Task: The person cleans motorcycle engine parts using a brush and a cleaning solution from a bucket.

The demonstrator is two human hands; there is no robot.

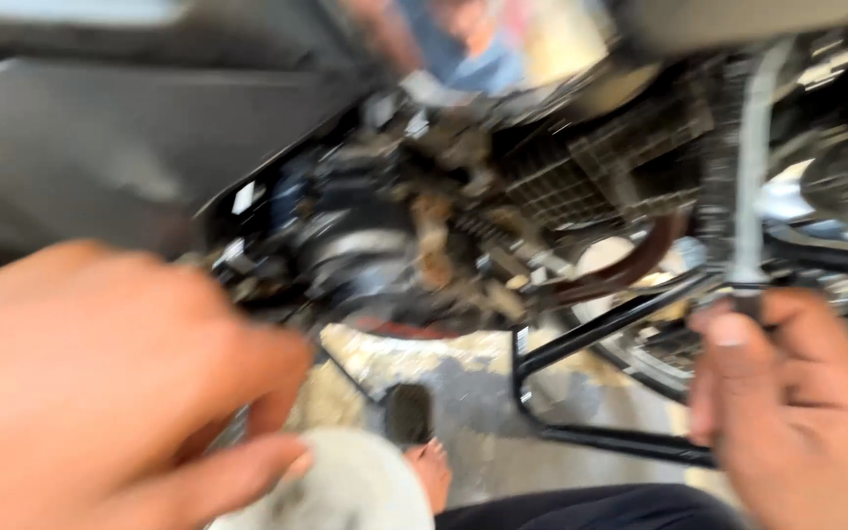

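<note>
The whole view is blurred by motion. My left hand (100,393) fills the lower left, fingers bent, with its thumb lying against a pale round object (355,486); whether it grips anything is unclear. My right hand (797,402) is at the lower right, curled around the lower end of a grey upright rod (753,147) that runs up beside a motorcycle engine (463,216). The hand is close to the black frame tube (591,334).
A dark grey side panel (100,137) spans the upper left. A brown exhaust pipe (630,270) curves under the engine. On the concrete floor (473,393) below are a black foot peg (409,412), bare toes (432,471) and a dark trouser leg (591,508).
</note>
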